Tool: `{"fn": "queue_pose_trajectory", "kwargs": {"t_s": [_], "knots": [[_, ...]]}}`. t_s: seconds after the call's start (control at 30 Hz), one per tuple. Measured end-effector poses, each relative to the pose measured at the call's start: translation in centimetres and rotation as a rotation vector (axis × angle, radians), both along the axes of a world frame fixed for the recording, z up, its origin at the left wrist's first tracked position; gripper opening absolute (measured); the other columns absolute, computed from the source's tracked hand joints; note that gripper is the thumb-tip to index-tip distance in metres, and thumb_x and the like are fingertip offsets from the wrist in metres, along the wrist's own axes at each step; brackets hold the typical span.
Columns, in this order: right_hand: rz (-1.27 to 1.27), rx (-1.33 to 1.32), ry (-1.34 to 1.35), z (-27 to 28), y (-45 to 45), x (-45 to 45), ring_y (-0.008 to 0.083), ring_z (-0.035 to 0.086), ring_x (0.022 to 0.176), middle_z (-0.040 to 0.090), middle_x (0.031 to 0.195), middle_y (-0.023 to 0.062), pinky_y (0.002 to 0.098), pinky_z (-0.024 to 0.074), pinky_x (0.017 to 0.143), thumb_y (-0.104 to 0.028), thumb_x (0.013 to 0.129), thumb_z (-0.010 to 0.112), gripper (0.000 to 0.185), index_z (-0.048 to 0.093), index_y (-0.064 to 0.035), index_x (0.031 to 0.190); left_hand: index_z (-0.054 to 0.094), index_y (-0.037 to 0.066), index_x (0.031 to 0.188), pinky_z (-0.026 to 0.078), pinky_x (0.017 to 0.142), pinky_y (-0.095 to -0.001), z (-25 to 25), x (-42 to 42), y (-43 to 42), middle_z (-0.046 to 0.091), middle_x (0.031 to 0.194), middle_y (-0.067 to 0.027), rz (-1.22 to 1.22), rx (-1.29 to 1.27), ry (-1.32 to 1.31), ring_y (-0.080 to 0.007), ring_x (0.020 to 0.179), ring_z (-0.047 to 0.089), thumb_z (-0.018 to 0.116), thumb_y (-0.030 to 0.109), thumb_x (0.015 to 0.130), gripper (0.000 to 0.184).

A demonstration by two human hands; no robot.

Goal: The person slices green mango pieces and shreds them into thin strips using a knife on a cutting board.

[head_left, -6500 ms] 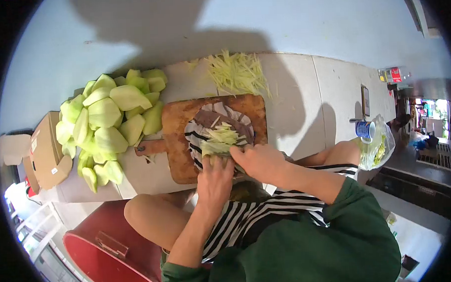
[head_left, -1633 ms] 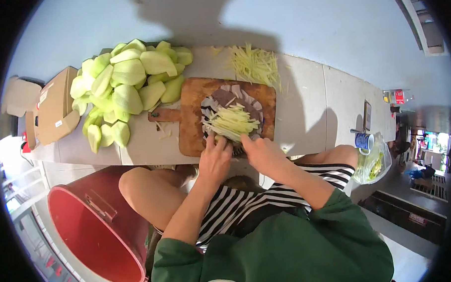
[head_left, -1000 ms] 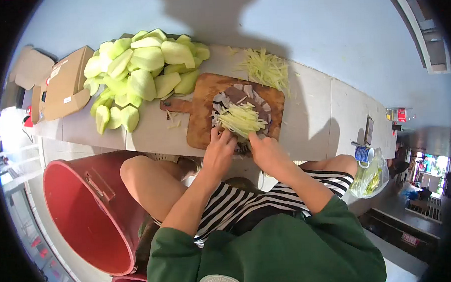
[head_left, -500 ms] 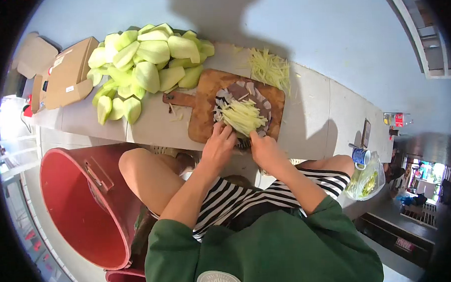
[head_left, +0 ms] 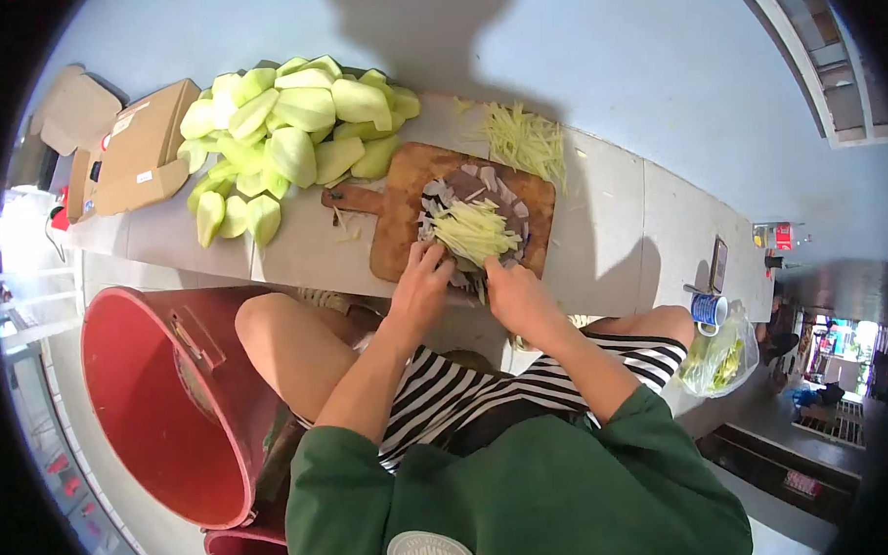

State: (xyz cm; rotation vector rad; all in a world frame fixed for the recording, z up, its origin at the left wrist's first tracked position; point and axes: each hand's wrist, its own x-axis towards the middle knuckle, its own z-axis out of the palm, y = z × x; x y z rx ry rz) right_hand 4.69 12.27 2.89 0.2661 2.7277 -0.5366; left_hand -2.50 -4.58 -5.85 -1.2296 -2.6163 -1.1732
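Freshly cut pale strips (head_left: 475, 230) lie heaped on the cloth (head_left: 501, 195) just beyond the person's left hand (head_left: 422, 290) and right hand (head_left: 523, 302), fingers curled, any grip hidden.

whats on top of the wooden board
On the wooden board lies a dark, patterned cloth-like piece, with pale green strips heaped on it. Whatever is under the heap is covered.

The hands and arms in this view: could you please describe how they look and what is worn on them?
The left hand and right hand are bare, with no glove or watch visible. The forearms are bare too, up to loose dark green sleeves ending near the elbows.
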Motion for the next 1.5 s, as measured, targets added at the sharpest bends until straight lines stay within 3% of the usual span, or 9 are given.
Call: {"fn": "queue_pose_trajectory", "kwargs": {"t_s": [0.07,0.17,0.27,0.8,0.87,1.07,1.17,1.33,1.5], "knots": [[0.043,0.016,-0.077,1.0,-0.1,-0.6,0.0477,0.068,0.085,0.066,0.086,0.0303,0.0553,0.0565,0.072,-0.006,0.091,0.052,0.017,0.050,0.0012,0.106,0.065,-0.001,0.097,0.050,0.097,-0.0406,0.0,-0.1,-0.2,0.058,0.111,-0.0134,-0.013,0.024,-0.026,-0.0352,0.117,0.051,0.059,0.000,0.074,0.024],[0.034,0.023,-0.116,3.6,-1.2,-0.9,0.0479,0.068,0.084,0.066,0.082,0.0288,0.0550,0.0565,0.072,-0.006,0.091,0.052,0.016,0.051,0.0010,0.106,0.065,-0.001,0.099,0.050,0.097,-0.0401,-0.4,0.0,-0.2,0.058,0.111,-0.0137,-0.019,0.021,0.011,-0.0352,0.116,0.051,0.058,0.000,0.074,0.025],[0.022,0.059,-0.053,0.5,-0.8,-0.2,0.0476,0.068,0.083,0.067,0.080,0.0281,0.0550,0.0565,0.071,-0.005,0.091,0.052,0.015,0.051,0.0014,0.104,0.065,-0.002,0.097,0.049,0.097,-0.0396,-0.1,-0.4,-0.2,0.059,0.110,-0.0140,-0.042,-0.001,0.004,-0.0351,0.115,0.051,0.058,0.001,0.074,0.024],[0.016,0.038,-0.071,2.4,-1.6,-0.1,0.0476,0.067,0.084,0.066,0.085,0.0291,0.0564,0.0549,0.074,-0.005,0.090,0.051,0.017,0.054,0.0012,0.105,0.064,0.000,0.094,0.049,0.096,-0.0393,-1.1,0.3,-0.6,0.059,0.105,-0.0132,-0.034,0.044,-0.013,-0.0339,0.109,0.054,0.061,0.001,0.073,0.021],[-0.046,-0.085,-0.050,0.5,-0.9,-0.3,0.0531,0.064,0.090,0.062,0.092,0.0354,0.0586,0.0525,0.078,-0.012,0.094,0.053,0.022,0.052,0.0015,0.111,0.064,0.000,0.095,0.049,0.095,-0.0399,-1.1,-0.5,-0.3,0.059,0.105,-0.0135,-0.022,0.038,0.050,-0.0339,0.109,0.055,0.061,0.002,0.074,0.021],[-0.043,-0.084,-0.051,3.1,-1.5,-0.7,0.0535,0.063,0.091,0.063,0.093,0.0343,0.0585,0.0520,0.079,-0.011,0.094,0.053,0.021,0.052,0.0010,0.111,0.063,-0.001,0.094,0.050,0.094,-0.0410,0.0,-0.3,-0.6,0.060,0.105,-0.0142,-0.017,0.057,-0.057,-0.0347,0.108,0.055,0.059,0.000,0.073,0.022],[-0.023,-0.013,-0.059,0.6,-1.6,-0.5,0.0493,0.067,0.086,0.066,0.086,0.0312,0.0563,0.0545,0.076,-0.006,0.090,0.052,0.017,0.053,0.0036,0.105,0.063,-0.001,0.094,0.050,0.094,-0.0408,-1.3,-0.7,-0.4,0.059,0.105,-0.0145,-0.034,0.096,0.032,-0.0345,0.107,0.055,0.059,-0.002,0.073,0.022],[-0.050,-0.073,-0.068,2.0,-1.6,-0.7,0.0501,0.066,0.087,0.066,0.089,0.0325,0.0572,0.0535,0.079,-0.008,0.092,0.053,0.019,0.053,0.0034,0.107,0.063,-0.001,0.095,0.050,0.093,-0.0406,-1.8,0.0,-0.7,0.060,0.106,-0.0145,0.011,0.111,-0.037,-0.0341,0.108,0.056,0.059,-0.004,0.072,0.024],[-0.101,-0.134,-0.044,-0.4,-1.1,-0.9,0.0510,0.062,0.094,0.063,0.096,0.0338,0.0579,0.0502,0.081,-0.014,0.091,0.061,0.023,0.058,0.0027,0.107,0.064,-0.001,0.096,0.051,0.089,-0.0415,-1.5,-0.8,-0.4,0.060,0.105,-0.0155,0.024,0.149,0.009,-0.0345,0.102,0.057,0.061,-0.004,0.071,0.025]]}}
